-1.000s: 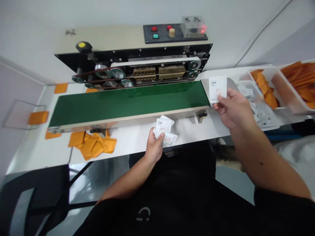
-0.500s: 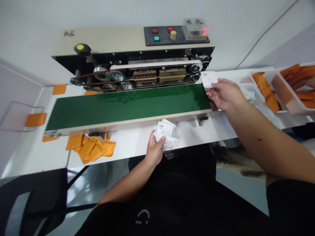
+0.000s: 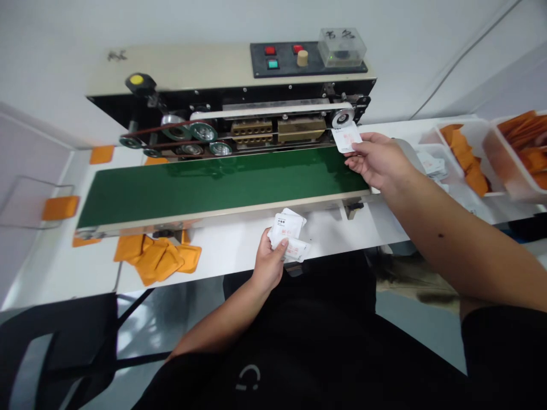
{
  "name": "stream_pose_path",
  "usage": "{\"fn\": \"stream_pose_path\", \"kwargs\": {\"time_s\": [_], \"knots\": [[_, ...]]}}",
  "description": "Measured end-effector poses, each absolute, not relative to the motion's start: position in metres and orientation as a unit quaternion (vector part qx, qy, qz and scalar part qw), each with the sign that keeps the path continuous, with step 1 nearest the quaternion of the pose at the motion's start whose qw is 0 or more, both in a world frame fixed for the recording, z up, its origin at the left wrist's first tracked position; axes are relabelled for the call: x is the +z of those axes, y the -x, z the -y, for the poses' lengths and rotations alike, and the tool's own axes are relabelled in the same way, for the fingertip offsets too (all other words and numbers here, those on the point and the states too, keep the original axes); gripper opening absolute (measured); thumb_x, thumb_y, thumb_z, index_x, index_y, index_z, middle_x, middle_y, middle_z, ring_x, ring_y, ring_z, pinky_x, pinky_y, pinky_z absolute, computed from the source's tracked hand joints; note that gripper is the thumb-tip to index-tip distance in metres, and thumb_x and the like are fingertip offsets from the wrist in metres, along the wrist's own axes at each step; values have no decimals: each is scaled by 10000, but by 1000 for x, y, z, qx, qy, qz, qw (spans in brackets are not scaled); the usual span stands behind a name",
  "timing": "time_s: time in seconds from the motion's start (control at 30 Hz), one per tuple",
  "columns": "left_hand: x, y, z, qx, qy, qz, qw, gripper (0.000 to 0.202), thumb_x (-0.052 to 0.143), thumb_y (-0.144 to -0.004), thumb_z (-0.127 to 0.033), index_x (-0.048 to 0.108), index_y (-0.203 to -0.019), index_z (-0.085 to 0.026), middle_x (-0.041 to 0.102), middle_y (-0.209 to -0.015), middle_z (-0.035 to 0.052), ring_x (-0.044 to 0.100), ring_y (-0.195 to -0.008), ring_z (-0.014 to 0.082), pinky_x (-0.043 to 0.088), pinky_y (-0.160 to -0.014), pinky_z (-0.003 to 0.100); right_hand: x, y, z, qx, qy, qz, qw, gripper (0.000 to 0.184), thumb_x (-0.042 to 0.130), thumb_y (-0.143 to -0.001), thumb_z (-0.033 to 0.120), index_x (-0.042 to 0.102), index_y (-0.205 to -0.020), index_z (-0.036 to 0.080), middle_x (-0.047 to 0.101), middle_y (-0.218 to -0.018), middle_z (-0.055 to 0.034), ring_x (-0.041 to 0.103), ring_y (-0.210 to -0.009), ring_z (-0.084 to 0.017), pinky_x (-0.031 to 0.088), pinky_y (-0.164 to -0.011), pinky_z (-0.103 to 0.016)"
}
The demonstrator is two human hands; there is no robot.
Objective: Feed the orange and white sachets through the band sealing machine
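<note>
My right hand pinches a small white sachet at the right end of the sealing machine. The sachet's top edge sits by the machine's right roller, above the green conveyor belt. My left hand rests at the table's near edge, fingers closed on a stack of white sachets fanned out above the thumb.
Orange sachets lie piled below the belt's left end, and single ones sit at the far left. White bins at the right hold orange sachets, with loose white sachets beside them. A black control panel tops the machine.
My right hand has carried the single white sachet leftward and up to the machine's right roller. My left hand has stayed put with its stack.
</note>
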State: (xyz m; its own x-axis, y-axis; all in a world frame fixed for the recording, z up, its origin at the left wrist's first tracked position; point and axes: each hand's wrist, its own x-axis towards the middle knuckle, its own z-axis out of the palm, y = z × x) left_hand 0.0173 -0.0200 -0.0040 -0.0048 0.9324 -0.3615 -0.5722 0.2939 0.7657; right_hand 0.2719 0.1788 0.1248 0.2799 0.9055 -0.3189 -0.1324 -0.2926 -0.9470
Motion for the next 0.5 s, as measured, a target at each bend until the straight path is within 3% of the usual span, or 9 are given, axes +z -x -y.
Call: {"fn": "stream_pose_path", "kwargs": {"time_s": [0.27,0.5], "knots": [[-6,-17,23,558,-208,-440,673,552,973,-784,-448,626,-1162,-242,762,-1075,23,735,-906,185,595,-803,296,129,-268,-147,532,603,335,491,243,782,-930,252,602,-1093,252,706,-762,-3,661,-552,-146,569,-511,-235],[-3,-21,24,562,-203,-433,675,564,981,-773,-444,625,-1158,-236,759,-1071,24,722,-892,179,589,-786,289,118,-257,-74,511,567,366,532,373,837,-813,276,648,-1135,262,706,-805,28,665,-544,-140,514,-474,-240]]}}
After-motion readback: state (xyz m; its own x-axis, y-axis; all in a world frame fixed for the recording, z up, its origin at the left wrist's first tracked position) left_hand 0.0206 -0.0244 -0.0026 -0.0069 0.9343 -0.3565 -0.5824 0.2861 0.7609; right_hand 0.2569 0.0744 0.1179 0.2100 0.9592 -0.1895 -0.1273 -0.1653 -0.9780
